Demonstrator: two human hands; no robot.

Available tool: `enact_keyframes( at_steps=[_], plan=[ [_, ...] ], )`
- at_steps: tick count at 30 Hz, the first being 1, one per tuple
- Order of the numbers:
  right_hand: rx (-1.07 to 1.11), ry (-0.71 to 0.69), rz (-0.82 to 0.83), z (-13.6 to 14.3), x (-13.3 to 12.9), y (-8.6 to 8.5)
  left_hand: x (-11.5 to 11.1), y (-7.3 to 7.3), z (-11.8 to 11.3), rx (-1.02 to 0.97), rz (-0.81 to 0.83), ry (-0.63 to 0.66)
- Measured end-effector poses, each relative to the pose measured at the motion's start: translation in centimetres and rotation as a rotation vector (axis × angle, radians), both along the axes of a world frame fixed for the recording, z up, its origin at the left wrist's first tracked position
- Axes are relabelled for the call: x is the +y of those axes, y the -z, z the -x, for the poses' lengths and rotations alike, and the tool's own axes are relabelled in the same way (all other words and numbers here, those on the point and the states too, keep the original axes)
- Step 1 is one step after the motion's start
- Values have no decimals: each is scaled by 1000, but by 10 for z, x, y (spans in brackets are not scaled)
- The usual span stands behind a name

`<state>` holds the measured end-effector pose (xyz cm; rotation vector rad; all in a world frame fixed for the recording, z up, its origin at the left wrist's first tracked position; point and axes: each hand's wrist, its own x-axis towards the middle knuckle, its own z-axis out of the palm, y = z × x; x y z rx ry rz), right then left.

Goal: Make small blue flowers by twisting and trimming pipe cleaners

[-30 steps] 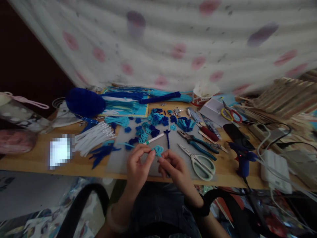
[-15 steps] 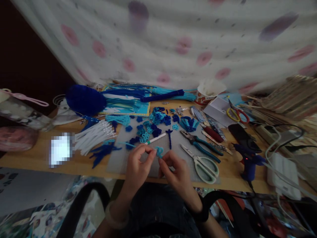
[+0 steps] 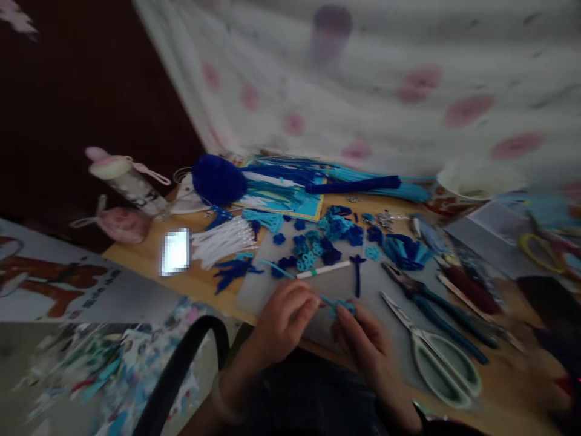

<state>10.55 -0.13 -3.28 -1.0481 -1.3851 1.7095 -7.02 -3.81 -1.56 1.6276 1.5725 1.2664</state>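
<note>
My left hand [image 3: 285,318] is closed, thumb and fingertips pinching a light-blue pipe cleaner [image 3: 278,267]. One end of that stem sticks out past the hand to the upper left; the other runs right to a small looped flower shape [image 3: 341,307] of the same colour. My right hand [image 3: 367,339] pinches this looped flower between thumb and fingers. Just beyond my hands a white pen with a green band [image 3: 323,270] lies on the grey mat [image 3: 254,290]. Several finished blue flowers [image 3: 313,245] are heaped behind it. A dark-blue stem piece [image 3: 357,277] lies to the right.
Pliers [image 3: 436,303] and pale-green-handled scissors [image 3: 442,363] lie right of my hands. White stems [image 3: 224,242] and a bright, blurred-out phone-like rectangle [image 3: 175,251] are at left. Pipe-cleaner bundles [image 3: 354,181] and a paper cup [image 3: 476,184] stand along the curtain [image 3: 381,72].
My view has swung left, so the table appears shifted right. My hands have drawn apart slightly, with a straight length of pipe cleaner now showing between them. Both keep their pinch.
</note>
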Motion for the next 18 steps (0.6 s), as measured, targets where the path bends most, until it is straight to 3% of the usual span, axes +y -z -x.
enact_keyframes(
  at_steps=[4,6,8,12,18],
  plan=[
    [-34,35,54,-10,2,9,-13,15,94,94,-57,-547],
    [-35,90,12,-12,5,12,-25,24,151,114,-72,-823],
    [-13,116,-60,-10,8,14,-37,31,202,128,-58,-1015],
    [-21,73,-105,3,12,11,-52,45,262,182,-1,-1120],
    [-113,110,-26,13,11,6,-42,67,295,197,106,-999]
  ],
)
